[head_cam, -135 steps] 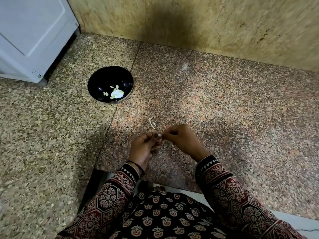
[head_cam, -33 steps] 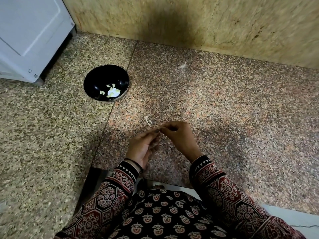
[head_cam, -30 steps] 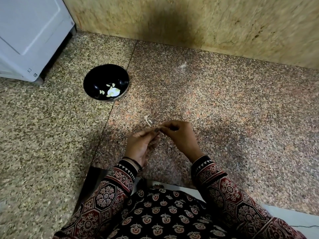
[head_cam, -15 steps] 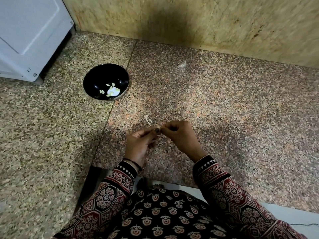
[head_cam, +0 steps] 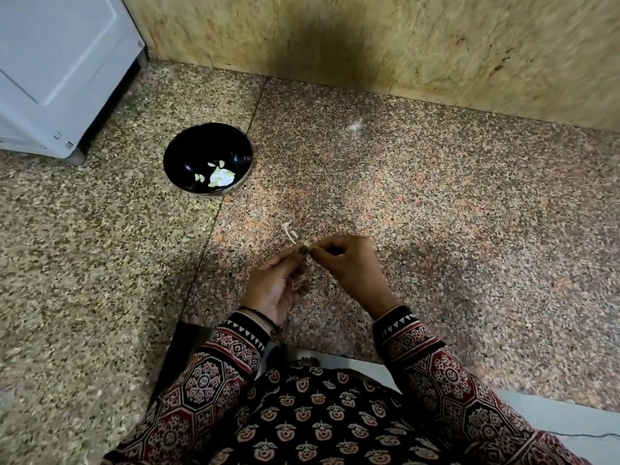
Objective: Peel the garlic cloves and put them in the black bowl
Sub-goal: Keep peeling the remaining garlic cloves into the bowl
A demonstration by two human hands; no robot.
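Observation:
A small pale garlic clove point(head_cam: 307, 244) is pinched between the fingertips of both hands, low over the speckled granite floor. My left hand point(head_cam: 278, 283) holds it from the left with its palm turned up. From the right, my right hand point(head_cam: 349, 266) pinches it with curled fingers. Most of the clove is hidden by the fingertips. The black bowl point(head_cam: 188, 152) stands on the floor up and to the left of my hands, with several peeled cloves point(head_cam: 219, 176) lying in its bottom.
A thin scrap of garlic skin point(head_cam: 289, 231) lies on the floor just beyond my hands. A white appliance point(head_cam: 57, 68) stands at the upper left beside the bowl. A stone wall point(head_cam: 402, 38) runs along the back. My patterned clothing fills the bottom.
Both hands stay together on the clove with only slight finger movement. The view has drifted a little, so the bowl sits slightly further left than 4.5 s ago.

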